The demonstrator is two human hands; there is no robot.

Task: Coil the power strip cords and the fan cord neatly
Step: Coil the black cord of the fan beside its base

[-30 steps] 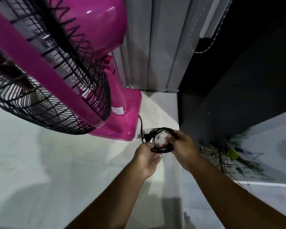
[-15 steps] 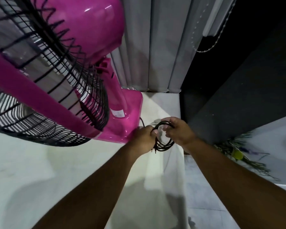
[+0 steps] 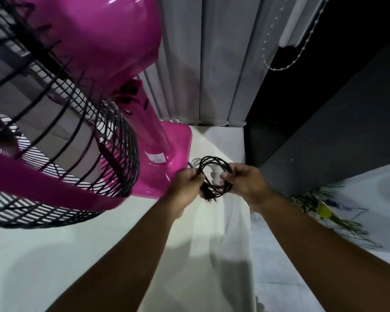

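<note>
Black fan cord, coiled, held by both hands, plug probably dangling.

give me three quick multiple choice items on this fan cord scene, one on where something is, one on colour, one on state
1. Where is the coiled cord relative to the fan base?
A. On top of the base
B. Just right of the base, held above the white surface
C. Hanging from the fan's black grille

2. What colour is the fan's body?
A. Magenta pink
B. Blue
C. White

3. What state is the cord in?
A. Stretched out straight
B. Gathered into several loops held by both hands
C. Lying loose, untouched

Answers:
1. B, the loops sit beside the base's right edge, over the white surface.
2. A, base and motor housing are glossy magenta.
3. B, the left hand pinches the loops' left side and the right hand grips their right side.
</note>
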